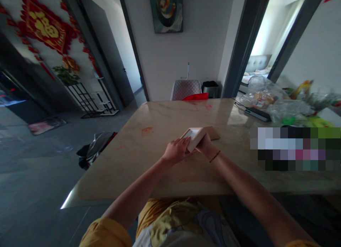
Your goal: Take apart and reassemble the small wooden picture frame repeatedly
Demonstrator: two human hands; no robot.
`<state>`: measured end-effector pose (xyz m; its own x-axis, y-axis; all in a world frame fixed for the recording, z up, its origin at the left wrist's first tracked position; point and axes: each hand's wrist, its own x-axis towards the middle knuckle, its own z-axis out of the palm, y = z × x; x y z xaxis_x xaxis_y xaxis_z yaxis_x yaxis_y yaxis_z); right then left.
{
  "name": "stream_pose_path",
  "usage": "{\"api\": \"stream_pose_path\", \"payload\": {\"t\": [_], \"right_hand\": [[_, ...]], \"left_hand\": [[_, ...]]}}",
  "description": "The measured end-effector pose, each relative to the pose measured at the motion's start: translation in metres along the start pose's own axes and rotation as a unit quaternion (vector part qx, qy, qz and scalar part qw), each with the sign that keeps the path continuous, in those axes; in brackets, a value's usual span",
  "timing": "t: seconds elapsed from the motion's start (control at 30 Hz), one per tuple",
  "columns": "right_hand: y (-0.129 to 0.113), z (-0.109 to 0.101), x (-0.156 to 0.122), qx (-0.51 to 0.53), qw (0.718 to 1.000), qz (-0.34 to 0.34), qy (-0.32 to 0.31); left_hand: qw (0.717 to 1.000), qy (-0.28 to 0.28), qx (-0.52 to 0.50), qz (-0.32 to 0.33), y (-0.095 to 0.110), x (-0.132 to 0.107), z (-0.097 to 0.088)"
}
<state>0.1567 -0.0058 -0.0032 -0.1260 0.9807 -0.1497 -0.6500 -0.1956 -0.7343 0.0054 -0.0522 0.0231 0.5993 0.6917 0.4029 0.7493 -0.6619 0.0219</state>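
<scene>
Between both hands, a small cardboard box (196, 142) is held tilted just over the table (128, 169). Its white inside shows on the upper side, and a brown flap or lid spreads out to its right. My left hand (177, 151) grips the box's left side, fingers laid across its edge. Around the right side and bottom closes my right hand (205, 144), with a thin dark cord on its wrist; most of its fingers are hidden behind the box. What the box holds, if anything, I cannot make out.
A dark oblong device (258, 114) with a cable lies at the table's right, near clear plastic bags (266, 92). A quilted chair (185, 89) stands beyond the far edge. On the floor at left rests a dark bag (98, 147).
</scene>
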Motion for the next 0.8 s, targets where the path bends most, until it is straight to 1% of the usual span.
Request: {"api": "stream_pose_path", "payload": {"t": [0.1,0.17,0.27,0.37,0.43,0.53,0.6,0.63,0.7,0.73,0.77,0.8], "right_hand": [[-0.002,0.003,-0.002,0.051,0.999,-0.003,0.012],[-0.002,0.003,-0.002,0.059,0.998,-0.013,0.011],[-0.003,0.000,0.000,0.045,0.999,-0.018,0.017],[-0.003,-0.005,0.004,0.013,1.000,-0.028,0.005],[-0.003,-0.006,0.006,0.009,0.999,-0.033,-0.004],[-0.003,-0.006,0.006,0.038,0.999,-0.023,-0.001],[-0.003,-0.005,0.005,0.049,0.999,-0.008,0.012],[-0.004,-0.004,0.005,0.050,0.999,0.000,0.021],[-0.004,-0.003,0.004,0.046,0.998,0.007,0.036],[-0.005,-0.003,0.004,0.039,0.998,0.004,0.040],[-0.005,-0.003,0.005,0.028,0.999,-0.001,0.041],[-0.004,-0.003,0.006,0.011,0.999,-0.012,0.042]], "left_hand": [[0.999,0.010,-0.032,-0.041,-0.001,0.000,-0.002],[0.997,0.018,-0.058,-0.056,-0.003,0.001,-0.001],[0.996,0.018,-0.075,-0.035,-0.006,0.001,0.002],[0.997,0.017,-0.076,-0.023,-0.007,0.001,0.002],[0.996,0.016,-0.076,-0.033,-0.007,0.000,0.000],[0.996,0.024,-0.081,-0.042,-0.007,0.001,-0.003],[0.992,0.038,-0.108,-0.052,-0.009,0.002,-0.004],[0.988,0.046,-0.132,-0.069,-0.011,0.003,-0.003],[0.969,0.061,-0.199,-0.136,-0.015,0.005,0.000],[0.950,0.070,-0.244,-0.182,-0.018,0.007,0.002],[0.925,0.078,-0.296,-0.227,-0.021,0.009,0.003],[0.892,0.087,-0.357,-0.264,-0.024,0.011,0.005]]}}
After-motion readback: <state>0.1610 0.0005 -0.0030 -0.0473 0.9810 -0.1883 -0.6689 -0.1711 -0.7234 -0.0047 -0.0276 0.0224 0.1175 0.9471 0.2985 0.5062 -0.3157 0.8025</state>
